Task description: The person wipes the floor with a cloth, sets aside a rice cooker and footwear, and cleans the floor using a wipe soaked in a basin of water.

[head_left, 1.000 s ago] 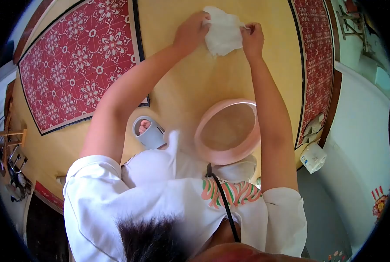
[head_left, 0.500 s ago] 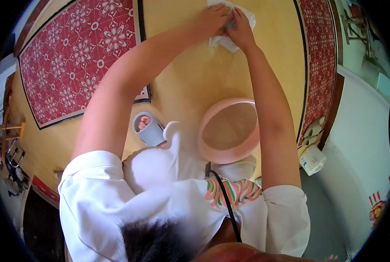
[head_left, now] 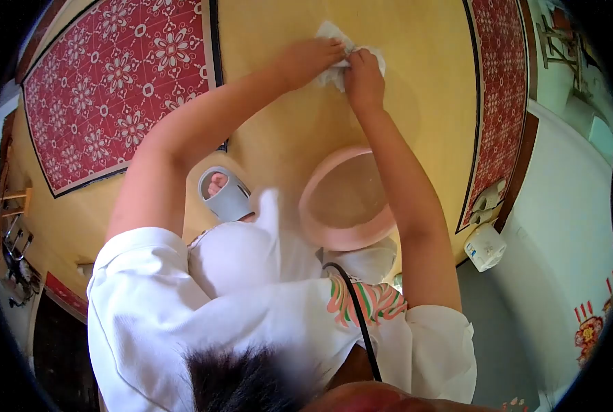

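A crumpled white cloth (head_left: pixel 332 77) is between my hands, low over or on the yellow floor; I cannot tell if it touches it. My left hand (head_left: pixel 314 58) grips its left side, fingers closed. My right hand (head_left: pixel 365 74) pinches it from the right, close beside the left fingertips. Part of the cloth is hidden behind the hands. Nearer my body stands a pink basin (head_left: pixel 344 238) holding cloudy liquid, its right side partly covered by my right forearm.
A red flower-patterned mat (head_left: pixel 117 72) lies on the left, and another red mat (head_left: pixel 496 89) along the right. My foot in a grey slipper (head_left: pixel 227 196) is left of the basin. A white box (head_left: pixel 485 248) stands at right by the wall. A black cable (head_left: pixel 353 302) hangs over my shirt.
Both hands have drawn back toward my body with the cloth. The cloth, spread under the hands before, is now more bunched between my fingers.
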A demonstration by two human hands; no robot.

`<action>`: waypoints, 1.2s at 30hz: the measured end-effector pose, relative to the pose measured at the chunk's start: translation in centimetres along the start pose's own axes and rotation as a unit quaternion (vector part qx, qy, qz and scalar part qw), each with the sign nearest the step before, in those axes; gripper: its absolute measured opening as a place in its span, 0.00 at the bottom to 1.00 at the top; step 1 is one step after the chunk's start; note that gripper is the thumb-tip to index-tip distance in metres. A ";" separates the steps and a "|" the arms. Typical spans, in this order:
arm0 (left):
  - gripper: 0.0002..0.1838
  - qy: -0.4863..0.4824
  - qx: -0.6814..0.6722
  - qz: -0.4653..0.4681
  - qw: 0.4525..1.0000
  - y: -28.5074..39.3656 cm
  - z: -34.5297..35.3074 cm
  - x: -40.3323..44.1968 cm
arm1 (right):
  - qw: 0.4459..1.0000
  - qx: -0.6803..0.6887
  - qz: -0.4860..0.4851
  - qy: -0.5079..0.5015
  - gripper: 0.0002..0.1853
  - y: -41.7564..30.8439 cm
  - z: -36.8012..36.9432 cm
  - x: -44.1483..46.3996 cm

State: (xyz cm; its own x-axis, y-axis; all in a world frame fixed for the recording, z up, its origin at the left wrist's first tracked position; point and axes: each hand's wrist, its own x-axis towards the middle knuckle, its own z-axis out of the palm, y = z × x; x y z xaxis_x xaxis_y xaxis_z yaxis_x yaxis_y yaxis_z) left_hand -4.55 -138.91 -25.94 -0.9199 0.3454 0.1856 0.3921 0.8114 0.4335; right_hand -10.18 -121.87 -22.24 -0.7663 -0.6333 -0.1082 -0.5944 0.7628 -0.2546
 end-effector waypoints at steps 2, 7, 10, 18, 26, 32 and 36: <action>0.21 -0.015 -0.012 0.008 1.000 0.9 0.3 -1.6 | 0.999 -0.026 0.010 -0.026 0.12 -1.0 0.3 -0.6; 0.20 -0.047 -0.069 -0.022 0.996 1.7 -0.2 -3.3 | 0.997 -0.026 -0.019 -0.076 0.11 -2.7 -1.6 -2.0; 0.19 -0.142 -0.157 -0.132 0.969 2.2 -3.8 -1.7 | 0.936 0.194 0.119 -0.270 0.16 -0.6 -3.8 0.4; 0.18 -0.140 -0.612 -0.311 0.713 0.0 -12.0 -0.4 | 0.686 0.651 0.154 -0.286 0.19 0.4 -12.6 -1.2; 0.22 -0.033 -0.576 -0.306 0.757 -0.5 -9.6 -1.5 | 0.724 0.630 0.103 -0.261 0.17 -0.1 -12.0 -5.0; 0.40 -0.079 -0.826 -0.272 0.488 5.8 -12.4 0.5 | 0.749 0.653 0.113 -0.024 0.13 -0.8 -12.2 -6.7; 0.47 -0.126 -0.879 -0.236 0.395 9.4 -15.5 1.5 | 0.728 0.669 0.146 0.041 0.13 1.4 -12.5 -7.3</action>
State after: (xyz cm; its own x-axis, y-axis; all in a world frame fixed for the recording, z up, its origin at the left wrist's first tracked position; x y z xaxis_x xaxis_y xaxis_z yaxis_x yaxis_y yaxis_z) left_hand -2.24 -138.06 -7.93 -0.7743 0.5676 -0.2798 -0.6328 -0.6906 0.3503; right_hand -8.45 -114.50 -9.81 -0.8565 -0.4186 -0.3021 0.3242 0.0192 -0.9458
